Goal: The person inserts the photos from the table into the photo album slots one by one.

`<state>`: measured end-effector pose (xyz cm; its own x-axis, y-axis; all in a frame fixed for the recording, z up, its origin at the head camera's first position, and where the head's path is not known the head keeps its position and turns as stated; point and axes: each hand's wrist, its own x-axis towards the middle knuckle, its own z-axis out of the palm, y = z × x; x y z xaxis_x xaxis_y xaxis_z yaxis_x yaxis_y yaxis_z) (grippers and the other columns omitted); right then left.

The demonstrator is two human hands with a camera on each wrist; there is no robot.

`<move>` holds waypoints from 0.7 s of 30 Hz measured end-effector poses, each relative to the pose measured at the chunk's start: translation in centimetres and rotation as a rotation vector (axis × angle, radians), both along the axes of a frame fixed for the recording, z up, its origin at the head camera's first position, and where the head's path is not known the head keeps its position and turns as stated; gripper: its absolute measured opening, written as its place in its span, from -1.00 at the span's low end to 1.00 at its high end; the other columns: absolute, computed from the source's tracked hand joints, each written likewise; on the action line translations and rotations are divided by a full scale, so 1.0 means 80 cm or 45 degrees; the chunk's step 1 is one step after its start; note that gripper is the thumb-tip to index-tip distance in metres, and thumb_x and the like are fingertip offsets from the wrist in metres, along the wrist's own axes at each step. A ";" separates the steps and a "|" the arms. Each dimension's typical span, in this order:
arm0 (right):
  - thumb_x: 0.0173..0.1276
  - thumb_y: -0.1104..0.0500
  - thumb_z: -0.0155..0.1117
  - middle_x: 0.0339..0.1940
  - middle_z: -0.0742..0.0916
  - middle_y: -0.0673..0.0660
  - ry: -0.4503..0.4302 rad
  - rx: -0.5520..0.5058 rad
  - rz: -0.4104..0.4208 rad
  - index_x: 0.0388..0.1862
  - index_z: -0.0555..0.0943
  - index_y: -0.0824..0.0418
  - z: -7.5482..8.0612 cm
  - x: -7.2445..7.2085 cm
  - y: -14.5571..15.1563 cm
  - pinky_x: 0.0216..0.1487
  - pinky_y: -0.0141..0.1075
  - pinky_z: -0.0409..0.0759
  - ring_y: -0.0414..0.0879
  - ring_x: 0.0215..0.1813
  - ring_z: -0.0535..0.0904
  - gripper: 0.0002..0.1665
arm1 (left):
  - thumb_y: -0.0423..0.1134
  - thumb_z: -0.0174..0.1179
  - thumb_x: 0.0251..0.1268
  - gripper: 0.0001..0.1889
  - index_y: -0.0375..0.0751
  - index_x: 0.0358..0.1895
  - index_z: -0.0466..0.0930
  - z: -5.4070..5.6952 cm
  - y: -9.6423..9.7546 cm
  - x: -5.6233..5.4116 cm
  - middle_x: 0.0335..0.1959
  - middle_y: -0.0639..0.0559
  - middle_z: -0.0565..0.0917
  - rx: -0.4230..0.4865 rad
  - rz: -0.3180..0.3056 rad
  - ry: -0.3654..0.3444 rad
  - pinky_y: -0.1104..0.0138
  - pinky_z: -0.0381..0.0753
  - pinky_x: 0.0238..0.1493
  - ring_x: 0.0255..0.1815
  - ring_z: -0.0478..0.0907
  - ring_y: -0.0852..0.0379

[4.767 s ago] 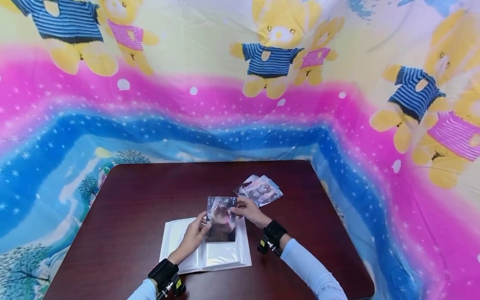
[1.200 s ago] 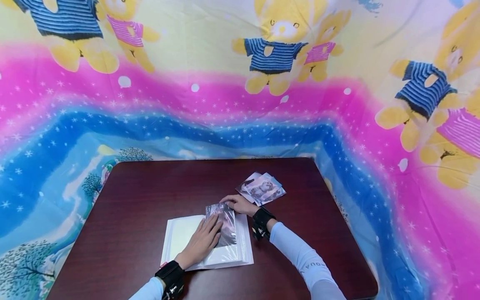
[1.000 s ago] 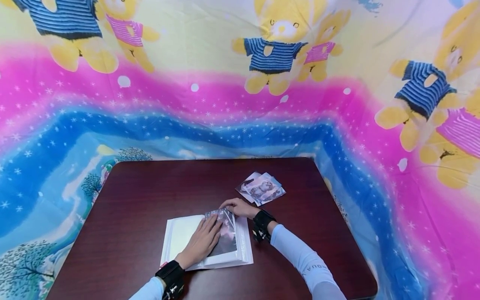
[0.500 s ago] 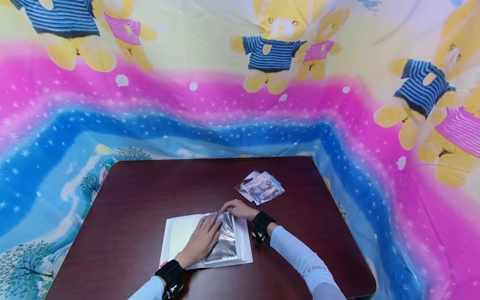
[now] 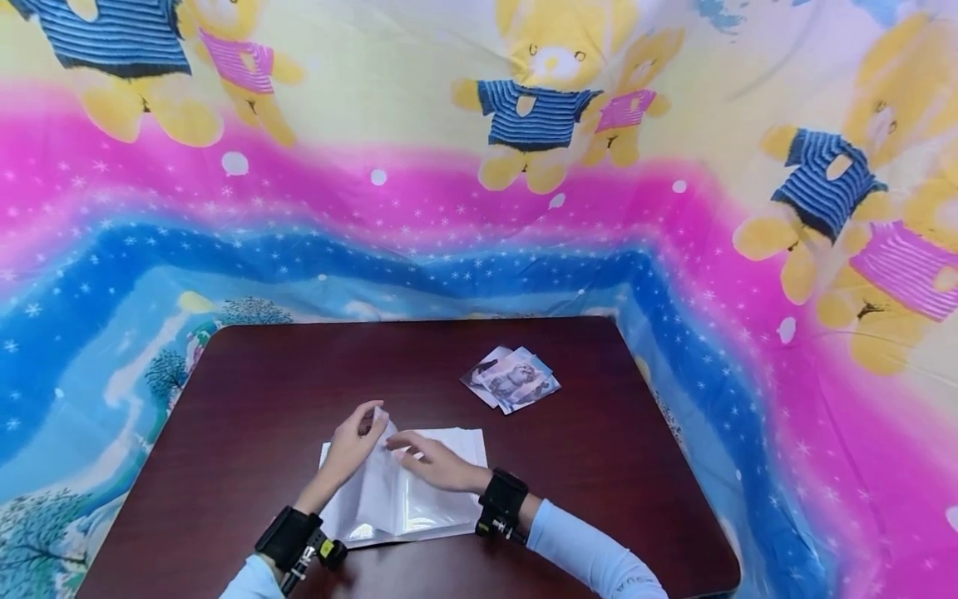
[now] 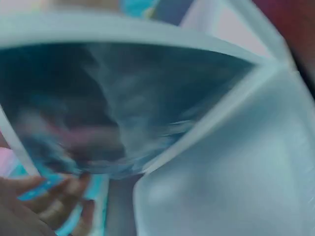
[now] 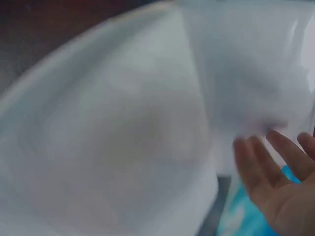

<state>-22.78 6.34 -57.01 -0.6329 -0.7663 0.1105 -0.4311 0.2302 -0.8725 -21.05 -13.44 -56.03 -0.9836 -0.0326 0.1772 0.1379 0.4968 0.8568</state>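
A white photo album (image 5: 443,509) lies spread on the dark table in the head view. My left hand (image 5: 346,449) pinches the top corner of an album page (image 5: 380,492), which stands lifted and bent near the spine. A dark photo (image 6: 78,118) shows behind clear plastic on that page in the left wrist view, blurred. Just right of the page, my right hand (image 5: 443,467) hovers low over the album with loosely bent fingers and nothing in them. The right wrist view shows its fingers (image 7: 258,169) beside the page's pale back.
Several loose photos (image 5: 516,378) lie overlapping at the back right of the table (image 5: 284,374). A printed cloth (image 5: 419,233) with bears and snowflakes hangs behind the table and along its sides.
The photo was slid down into the right page's clear pocket under both hands. The left hand has since lifted that page leftward, and the right hand has come off the pocket's top edge.
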 end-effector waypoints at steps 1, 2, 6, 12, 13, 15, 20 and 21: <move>0.62 0.20 -0.08 0.22 0.61 0.25 0.101 0.067 0.030 0.34 0.40 0.33 -0.003 0.005 -0.002 0.03 -0.34 0.59 0.03 0.11 0.60 -0.58 | -0.22 0.15 0.43 -0.58 -0.32 0.27 0.46 0.002 -0.007 -0.001 -0.02 -0.29 0.67 -0.050 0.005 -0.037 0.07 0.58 -0.14 -0.11 0.67 -0.15; 0.61 0.20 -0.06 0.23 0.61 0.21 0.189 0.121 0.059 0.34 0.43 0.31 -0.006 0.009 -0.004 0.09 -0.37 0.53 -0.05 0.13 0.57 -0.59 | -0.28 0.19 0.37 -0.55 -0.33 0.28 0.44 0.002 -0.014 -0.001 -0.04 -0.31 0.67 -0.095 0.010 -0.065 0.05 0.57 -0.14 -0.13 0.66 -0.16; 0.57 0.17 0.03 0.23 0.63 0.14 0.425 0.250 0.093 0.29 0.50 0.26 -0.022 0.014 0.005 0.25 -0.37 0.37 -0.15 0.21 0.51 -0.60 | -0.49 0.18 0.19 -0.46 -0.36 0.29 0.41 -0.013 -0.033 0.003 -0.01 -0.42 0.62 -0.203 0.069 -0.108 -0.06 0.52 -0.17 -0.10 0.59 -0.28; 0.43 0.21 0.21 0.24 0.61 0.17 0.613 0.402 -0.097 0.16 0.59 0.19 -0.042 0.004 0.045 0.34 -0.15 0.31 0.01 0.30 0.44 -0.65 | -0.60 0.11 0.17 -0.48 -0.48 0.27 0.39 -0.048 -0.045 0.010 0.17 -0.51 0.49 -0.238 0.076 -0.066 -0.23 0.39 0.10 0.19 0.41 -0.46; 0.41 0.20 0.23 0.26 0.60 0.17 0.631 0.440 -0.139 0.16 0.59 0.18 -0.045 0.002 0.051 0.33 -0.12 0.32 0.04 0.31 0.43 -0.65 | -0.60 0.11 0.16 -0.48 -0.49 0.26 0.39 -0.053 -0.046 0.011 0.16 -0.52 0.48 -0.256 0.085 -0.057 -0.23 0.36 0.13 0.19 0.39 -0.47; 0.39 0.17 0.25 0.29 0.57 0.17 0.644 0.511 -0.205 0.16 0.60 0.13 -0.051 0.000 0.062 0.32 -0.07 0.33 0.05 0.31 0.40 -0.63 | -0.60 0.11 0.15 -0.48 -0.49 0.25 0.41 -0.062 -0.046 0.015 0.16 -0.54 0.44 -0.309 0.113 -0.039 -0.25 0.32 0.09 0.17 0.34 -0.50; 0.37 0.11 0.27 0.33 0.55 0.14 0.615 0.504 -0.261 0.17 0.61 0.11 -0.068 -0.006 0.079 0.30 -0.02 0.35 0.04 0.33 0.39 -0.61 | -0.66 0.13 -0.03 -0.49 -0.38 0.10 0.59 -0.078 -0.034 0.021 0.18 -0.52 0.44 -0.498 0.189 0.246 -0.31 0.34 -0.09 0.18 0.30 -0.52; 0.36 0.12 0.28 0.30 0.57 0.14 0.600 0.461 -0.286 0.15 0.62 0.12 -0.069 -0.008 0.081 0.29 -0.01 0.35 0.04 0.30 0.41 -0.61 | -0.67 0.13 -0.08 -0.50 -0.38 0.05 0.62 -0.081 -0.028 0.021 0.16 -0.51 0.47 -0.530 0.184 0.345 -0.32 0.35 -0.08 0.19 0.32 -0.51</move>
